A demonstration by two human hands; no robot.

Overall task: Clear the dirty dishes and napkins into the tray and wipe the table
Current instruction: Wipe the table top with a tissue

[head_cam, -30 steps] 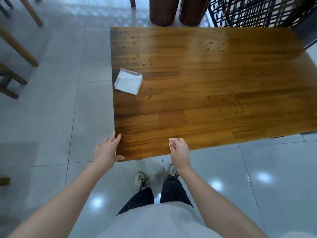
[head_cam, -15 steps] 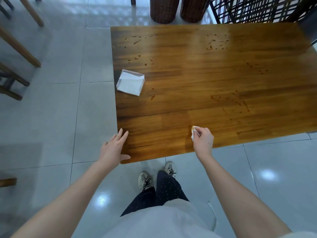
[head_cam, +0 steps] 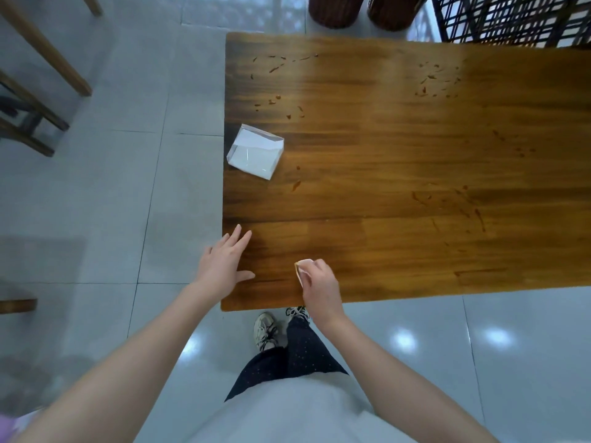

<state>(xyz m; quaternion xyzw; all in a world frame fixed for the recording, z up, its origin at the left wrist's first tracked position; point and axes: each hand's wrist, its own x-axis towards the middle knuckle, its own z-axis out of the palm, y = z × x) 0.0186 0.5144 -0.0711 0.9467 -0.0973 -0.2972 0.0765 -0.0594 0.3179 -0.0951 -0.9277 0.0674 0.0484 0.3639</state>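
The wooden table carries reddish smears and crumbs in several patches. My right hand grips a small folded napkin with a stained edge and holds it against the tabletop near the front edge. My left hand lies flat, fingers straight, on the table's front left corner. A white napkin box with a clear front sits at the left edge of the table. No tray or dishes are in view.
Grey tiled floor surrounds the table. Wooden chair legs stand at the far left. Two dark woven stools and a black lattice frame stand beyond the far edge. My feet are under the front edge.
My right hand with the napkin slid right along the front edge, then back left. My left hand moved further onto the table corner.
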